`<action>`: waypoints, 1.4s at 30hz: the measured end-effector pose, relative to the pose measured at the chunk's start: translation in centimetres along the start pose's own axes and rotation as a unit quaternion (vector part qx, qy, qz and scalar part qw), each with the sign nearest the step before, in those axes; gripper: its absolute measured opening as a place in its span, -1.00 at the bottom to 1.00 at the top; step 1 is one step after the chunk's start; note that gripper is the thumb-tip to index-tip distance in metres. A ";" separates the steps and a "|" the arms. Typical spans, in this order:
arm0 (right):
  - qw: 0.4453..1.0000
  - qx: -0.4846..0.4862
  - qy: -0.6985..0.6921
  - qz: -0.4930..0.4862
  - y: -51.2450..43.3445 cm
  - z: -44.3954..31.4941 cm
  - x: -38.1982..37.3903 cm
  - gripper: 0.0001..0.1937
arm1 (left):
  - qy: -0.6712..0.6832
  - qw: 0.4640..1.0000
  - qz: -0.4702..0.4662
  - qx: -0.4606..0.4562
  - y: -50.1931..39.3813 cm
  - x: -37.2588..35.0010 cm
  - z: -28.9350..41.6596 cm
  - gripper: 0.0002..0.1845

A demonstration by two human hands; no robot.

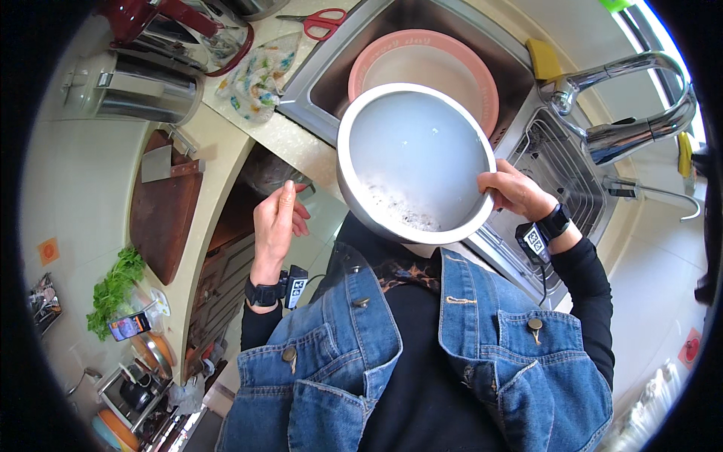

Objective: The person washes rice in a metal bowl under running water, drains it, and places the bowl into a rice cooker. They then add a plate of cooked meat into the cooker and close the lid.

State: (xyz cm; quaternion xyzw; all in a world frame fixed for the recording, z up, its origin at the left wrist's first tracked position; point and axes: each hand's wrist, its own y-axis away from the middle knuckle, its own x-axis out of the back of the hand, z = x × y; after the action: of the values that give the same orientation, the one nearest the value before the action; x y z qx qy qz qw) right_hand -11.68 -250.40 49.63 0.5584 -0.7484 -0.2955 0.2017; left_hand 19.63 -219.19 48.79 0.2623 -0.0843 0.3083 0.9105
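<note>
A round metal pot with a pale rim hangs in front of me, overlapping the near edge of the sink. Cloudy whitish water is in it, and small pale grains that look like rice gather at its near side. On the pot's right rim, my right hand grips with the thumb over the edge. My left hand is off to the pot's left, holding nothing, thumb raised and fingers loosely bent. Behind the pot, a pink plastic basin with pale liquid sits in the sink, partly covered by the pot.
A chrome faucet and a wire rack flank the right side. Red-handled scissors and a patterned cloth lie left of the sink. Further left, a cleaver rests on a wooden cutting board, near leafy greens.
</note>
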 end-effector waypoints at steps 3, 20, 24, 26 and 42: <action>0.998 0.001 -0.054 0.020 -0.2 1.8 0.5 -0.77 | 0.022 1.000 0.011 0.006 -0.1 -0.5 0.0 -0.42; 0.971 -0.061 -0.172 0.156 -3.0 6.6 2.5 -0.86 | 0.186 0.848 0.497 0.017 14.6 22.2 -18.0 -0.88; 0.969 -0.061 -0.132 0.197 -3.0 6.7 3.0 -0.89 | 0.235 0.692 0.683 -0.001 21.2 33.7 -25.2 -0.81; 0.974 -0.043 -0.125 0.185 -2.9 6.9 3.3 -0.90 | 0.184 0.629 0.753 -0.060 23.9 39.1 -27.8 -0.68; 0.964 -0.094 -0.071 0.239 -2.7 7.8 4.8 -0.83 | 0.194 0.656 0.728 0.049 29.0 59.1 -33.7 -0.01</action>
State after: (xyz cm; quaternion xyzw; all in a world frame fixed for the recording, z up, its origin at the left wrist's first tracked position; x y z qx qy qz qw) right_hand -16.12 -253.86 41.87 0.3191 -0.8415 -0.3467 0.2642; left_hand 48.82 -151.26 51.19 0.0954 -0.0550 0.9200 0.3762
